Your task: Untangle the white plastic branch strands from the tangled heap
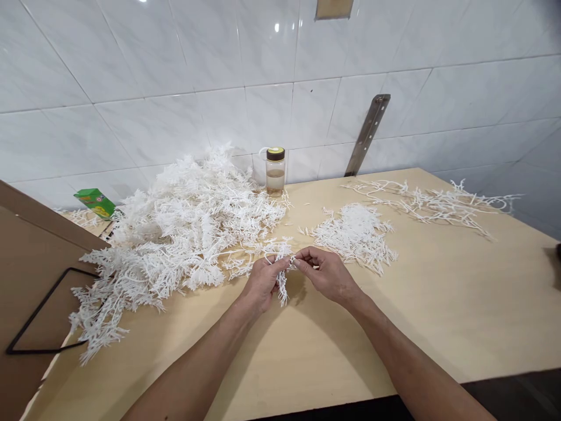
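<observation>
print on the green box at left is too small to be read. a white sprig is gripped between thumb and fingers of the left hand, its upper end pinched by the fingertips of the right hand, forearms angled inward above the desk. the pale desk is occupied by a bushy white heap, a pile of small white pieces and slender white stems; a bottle is stood near a tiled wall.
</observation>
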Demonstrator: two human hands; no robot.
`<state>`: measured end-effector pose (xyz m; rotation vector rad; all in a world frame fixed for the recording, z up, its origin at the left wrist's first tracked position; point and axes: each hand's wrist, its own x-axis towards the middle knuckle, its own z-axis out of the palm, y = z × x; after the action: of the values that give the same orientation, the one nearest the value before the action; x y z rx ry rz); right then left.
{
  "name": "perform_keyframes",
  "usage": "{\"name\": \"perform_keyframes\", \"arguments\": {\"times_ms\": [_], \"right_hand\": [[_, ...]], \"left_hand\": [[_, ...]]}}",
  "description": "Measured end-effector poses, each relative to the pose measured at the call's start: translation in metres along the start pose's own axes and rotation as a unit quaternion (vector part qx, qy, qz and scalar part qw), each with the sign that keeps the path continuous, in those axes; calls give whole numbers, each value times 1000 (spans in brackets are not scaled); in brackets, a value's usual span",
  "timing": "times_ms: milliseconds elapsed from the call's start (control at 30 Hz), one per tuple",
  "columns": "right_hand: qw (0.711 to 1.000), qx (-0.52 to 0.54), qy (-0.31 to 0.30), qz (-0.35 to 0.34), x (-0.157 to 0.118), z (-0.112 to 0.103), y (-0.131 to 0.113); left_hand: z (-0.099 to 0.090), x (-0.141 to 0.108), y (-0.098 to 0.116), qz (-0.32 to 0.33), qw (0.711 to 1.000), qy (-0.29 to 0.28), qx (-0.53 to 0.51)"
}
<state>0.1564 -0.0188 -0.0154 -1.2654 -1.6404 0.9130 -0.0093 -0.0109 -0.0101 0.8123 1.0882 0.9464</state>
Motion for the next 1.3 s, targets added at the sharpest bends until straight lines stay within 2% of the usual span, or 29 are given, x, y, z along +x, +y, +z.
{"name": "perform_keyframes", "arguments": {"times_ms": [167, 400, 533, 600, 667, 767, 900, 1000, 1067, 1167, 1233, 1300], "right_hand": [[1000, 16, -1, 23, -1, -1, -7], [989, 85, -36, 116, 0, -2, 2], [991, 53, -35, 120, 1, 0, 6], [995, -16, -9, 97, 2, 2, 5], [991, -115, 44, 51, 3, 4, 5], [963, -231, 140, 0, 6, -3, 9], [940, -253, 221, 56, 9, -28, 18], [934, -233, 269, 39, 8, -38, 15], [951, -191, 244, -1, 5, -34, 8], [980, -119, 143, -67, 0, -15, -2], [984, -107, 102, -103, -2, -2, -6], [982, -116, 88, -119, -3, 7, -7]], "left_hand": [[0, -1, -1, 24, 1000, -5, 2], [2, 2, -10, 65, 997, 24, 41], [4, 3, -14, 73, 996, 26, 34], [4, 4, -16, 79, 996, 31, 37], [3, 5, -17, 89, 994, 39, 44], [3, 5, -18, 110, 992, 46, 36], [4, 3, -12, 81, 996, 41, 11], [6, 0, -7, 48, 998, 46, 5], [7, -1, -4, 39, 998, 53, -3], [7, -1, -4, 35, 998, 51, -19], [6, 0, -4, 38, 998, 49, -22], [6, 0, -4, 45, 997, 53, -19]]}}
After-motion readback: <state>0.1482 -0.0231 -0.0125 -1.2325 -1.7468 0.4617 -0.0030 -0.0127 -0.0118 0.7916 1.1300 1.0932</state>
